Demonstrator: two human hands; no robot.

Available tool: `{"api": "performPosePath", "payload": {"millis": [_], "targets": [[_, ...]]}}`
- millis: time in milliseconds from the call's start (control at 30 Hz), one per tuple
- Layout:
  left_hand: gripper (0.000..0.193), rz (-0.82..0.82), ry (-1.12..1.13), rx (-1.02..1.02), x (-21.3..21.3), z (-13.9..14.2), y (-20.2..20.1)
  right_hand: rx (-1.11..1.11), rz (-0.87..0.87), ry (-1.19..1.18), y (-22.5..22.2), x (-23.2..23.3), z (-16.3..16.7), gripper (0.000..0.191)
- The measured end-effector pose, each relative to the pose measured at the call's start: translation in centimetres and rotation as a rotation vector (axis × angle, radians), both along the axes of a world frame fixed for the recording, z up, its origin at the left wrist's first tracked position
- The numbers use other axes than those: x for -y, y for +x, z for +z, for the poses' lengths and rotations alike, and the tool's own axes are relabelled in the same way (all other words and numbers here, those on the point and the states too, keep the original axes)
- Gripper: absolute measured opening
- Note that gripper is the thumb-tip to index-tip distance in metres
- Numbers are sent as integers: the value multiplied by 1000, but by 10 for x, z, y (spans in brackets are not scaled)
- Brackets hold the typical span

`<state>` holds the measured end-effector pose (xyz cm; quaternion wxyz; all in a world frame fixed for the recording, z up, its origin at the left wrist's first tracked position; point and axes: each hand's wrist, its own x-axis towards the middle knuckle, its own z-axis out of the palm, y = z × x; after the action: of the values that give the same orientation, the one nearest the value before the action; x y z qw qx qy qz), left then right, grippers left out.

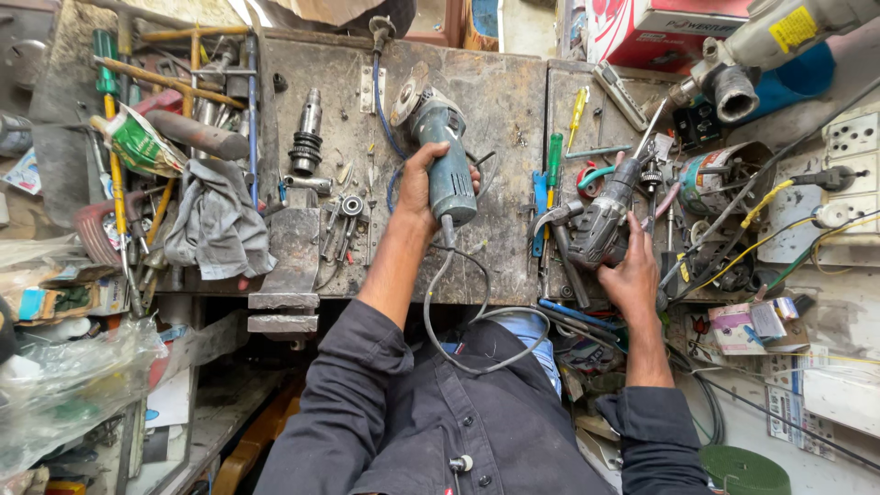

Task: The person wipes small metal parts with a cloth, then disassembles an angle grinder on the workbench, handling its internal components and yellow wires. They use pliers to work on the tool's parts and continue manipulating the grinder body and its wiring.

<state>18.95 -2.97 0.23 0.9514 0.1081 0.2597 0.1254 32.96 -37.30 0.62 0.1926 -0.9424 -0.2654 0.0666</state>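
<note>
Now the left hand [419, 188] is wrapped around a blue angle grinder [440, 151] lying on the metal workbench [504, 110], its grey cord [458, 339] looping toward the body. Right of that grinder, the right hand [631, 275] grips a grey grinder body [600, 225], beside green-handled screwdrivers [554, 160].

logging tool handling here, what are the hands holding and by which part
The left hand grips a blue-green angle grinder around its body. The right hand holds a dark grey power tool at its rear end.
</note>
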Motion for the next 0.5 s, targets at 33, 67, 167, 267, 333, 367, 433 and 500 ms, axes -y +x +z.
{"api": "performPosePath", "payload": {"millis": [33, 67, 167, 267, 333, 367, 433, 500], "targets": [[54, 8, -24, 32, 2, 1, -2, 7, 7, 29, -2, 0, 1, 99], [53, 0, -46, 36, 5, 0, -4, 14, 14, 54, -4, 1, 2, 98], [51, -18, -115, 65, 5, -2, -6, 89, 46, 223, -17, 9, 7, 98], [48, -36, -179, 104, 4, -6, -7, -158, 14, 490, -39, 26, 19, 84], [48, -29, -151, 130, 1, -7, -6, -371, 105, 739, -59, 41, 33, 73], [47, -33, -139, 116, 1, -8, -5, -483, 145, 859, -70, 50, 41, 68], [46, -42, -115, 93, -2, -7, -1, -574, 81, 924, -91, 59, 52, 65], [44, -32, -85, 102, -8, -6, 8, -624, 55, 921, -106, 60, 61, 57]]}}
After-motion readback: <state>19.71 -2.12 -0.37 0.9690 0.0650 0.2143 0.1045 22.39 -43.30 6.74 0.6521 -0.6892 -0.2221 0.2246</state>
